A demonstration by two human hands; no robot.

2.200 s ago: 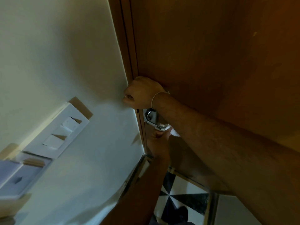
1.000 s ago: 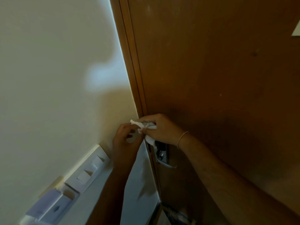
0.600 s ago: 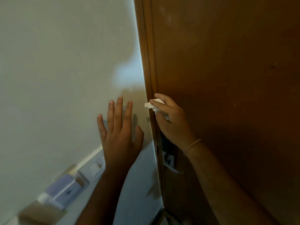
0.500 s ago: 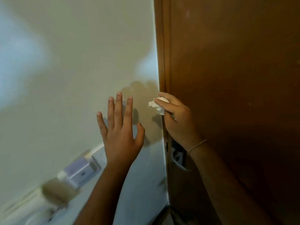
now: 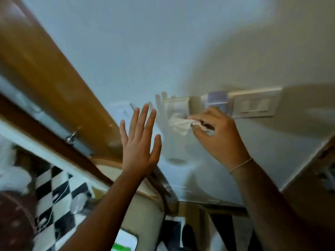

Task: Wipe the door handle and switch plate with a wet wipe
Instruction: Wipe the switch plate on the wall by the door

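Observation:
My right hand [image 5: 219, 134] pinches a crumpled white wet wipe [image 5: 179, 125] and holds it just below the white switch plates on the wall. The row of plates runs from a left plate [image 5: 176, 105] past a bluish middle unit [image 5: 217, 98] to a wider plate with rocker switches [image 5: 253, 106]. The wipe is at the lower edge of the left plate; blur hides whether it touches. My left hand [image 5: 140, 142] is raised flat with fingers spread, in front of the wall and left of the wipe. The door handle is not in view.
A brown wooden door frame [image 5: 45, 69] slants across the left, with a metal latch [image 5: 71, 137] on it. Below lie a black-and-white checkered floor [image 5: 54, 192] and a white object with a green label [image 5: 125, 243]. The pale wall [image 5: 163, 42] fills the upper view.
The view swung left from the door to the wall with the switches. My right hand carried the wipe from the door edge to the switch plates. My left hand stayed raised and spread.

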